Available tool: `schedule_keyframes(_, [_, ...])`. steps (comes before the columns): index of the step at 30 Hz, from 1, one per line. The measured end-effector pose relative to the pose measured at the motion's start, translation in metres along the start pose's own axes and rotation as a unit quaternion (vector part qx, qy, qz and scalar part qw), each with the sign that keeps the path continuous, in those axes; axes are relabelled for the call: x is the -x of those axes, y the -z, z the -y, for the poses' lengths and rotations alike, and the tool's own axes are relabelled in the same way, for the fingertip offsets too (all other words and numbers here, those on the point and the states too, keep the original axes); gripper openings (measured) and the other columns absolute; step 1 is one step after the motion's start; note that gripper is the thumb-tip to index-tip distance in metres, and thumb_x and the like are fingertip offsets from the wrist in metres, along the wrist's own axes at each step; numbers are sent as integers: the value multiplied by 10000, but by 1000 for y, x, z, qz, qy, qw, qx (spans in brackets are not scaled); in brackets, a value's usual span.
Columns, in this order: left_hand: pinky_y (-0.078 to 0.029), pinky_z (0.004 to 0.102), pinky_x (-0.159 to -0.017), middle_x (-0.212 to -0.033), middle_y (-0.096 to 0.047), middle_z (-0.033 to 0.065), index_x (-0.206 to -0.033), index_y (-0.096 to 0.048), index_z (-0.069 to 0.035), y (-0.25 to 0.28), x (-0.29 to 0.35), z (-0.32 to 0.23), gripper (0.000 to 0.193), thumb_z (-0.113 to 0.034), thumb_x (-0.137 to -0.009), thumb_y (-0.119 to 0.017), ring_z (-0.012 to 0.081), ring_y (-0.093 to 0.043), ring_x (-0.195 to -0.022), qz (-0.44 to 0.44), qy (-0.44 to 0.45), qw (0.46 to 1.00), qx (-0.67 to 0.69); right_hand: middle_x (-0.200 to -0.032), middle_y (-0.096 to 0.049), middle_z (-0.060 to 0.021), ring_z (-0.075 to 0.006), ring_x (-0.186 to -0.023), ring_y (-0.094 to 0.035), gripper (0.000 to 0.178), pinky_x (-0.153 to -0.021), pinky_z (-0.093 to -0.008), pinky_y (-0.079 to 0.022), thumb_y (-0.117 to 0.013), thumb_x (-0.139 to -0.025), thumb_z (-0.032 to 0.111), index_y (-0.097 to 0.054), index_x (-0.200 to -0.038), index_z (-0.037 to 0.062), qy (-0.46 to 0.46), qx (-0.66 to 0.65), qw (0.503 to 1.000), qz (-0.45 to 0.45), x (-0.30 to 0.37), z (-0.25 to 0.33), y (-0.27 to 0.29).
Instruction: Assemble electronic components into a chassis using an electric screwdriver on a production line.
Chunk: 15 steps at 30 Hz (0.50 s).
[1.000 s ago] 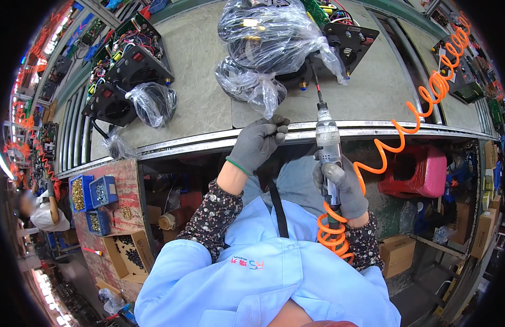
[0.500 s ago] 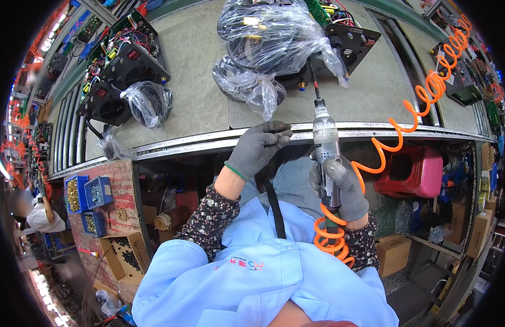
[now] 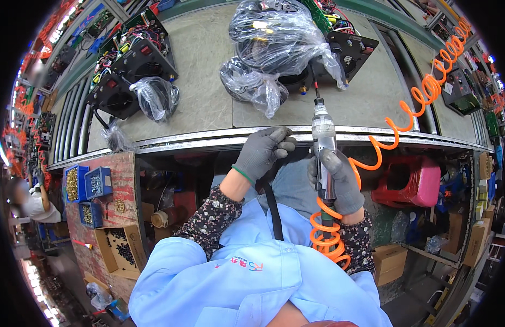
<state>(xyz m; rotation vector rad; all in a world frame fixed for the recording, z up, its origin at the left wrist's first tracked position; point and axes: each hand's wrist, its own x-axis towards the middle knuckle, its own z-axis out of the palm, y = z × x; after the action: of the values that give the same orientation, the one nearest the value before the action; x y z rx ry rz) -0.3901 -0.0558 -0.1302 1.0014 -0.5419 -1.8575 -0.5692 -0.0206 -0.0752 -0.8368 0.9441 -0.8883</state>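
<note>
My right hand (image 3: 342, 182), in a grey glove, is wrapped round a pneumatic screwdriver (image 3: 324, 128) with a silver body. Its long bit points away from me toward a black panel (image 3: 355, 49) on the bench; whether the tip touches, I cannot tell. Clear plastic bags (image 3: 277, 41) holding dark cables lie over that unit and hide part of it. Left of the screwdriver, near the bench's front rail, my left hand (image 3: 265, 151) has its gloved fingers curled together. Anything between those fingertips is too small to make out.
An orange coiled hose (image 3: 391, 131) runs from the screwdriver toward the far right. More black units with exposed wiring (image 3: 135, 65) stand at the left of the bench (image 3: 203, 71). Blue bins (image 3: 98, 182) of screws sit at lower left, and a red plastic stool (image 3: 410, 182) under the bench.
The fingers of my left hand have curled in more. My right hand and the screwdriver have shifted slightly; the whole view has moved a little.
</note>
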Motion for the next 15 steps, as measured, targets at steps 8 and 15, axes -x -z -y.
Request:
schedule_keyframes(8, [-441,174,-482,-730,-586,76,-898,-564,29,-3,5,-11,213,-177,-853,-537,80,-547,-585,-36,-94,994,-36,-640,-489,-1,-65,-503,-459,430,-441,-189,-360,-560,-749,363,-478,-1010,31,-12,3,1000,-12,22,-6,5])
schedule_keyframes(15, [-383,153,-391,-681,-586,22,-882,-584,-21,1,19,-32,170,-184,-840,-560,36,-505,-482,-55,-110,992,1,-648,-515,-62,-103,-537,-483,557,-467,-211,-381,-606,-688,412,-425,-1011,-5,-81,58,990,97,66,-16,0])
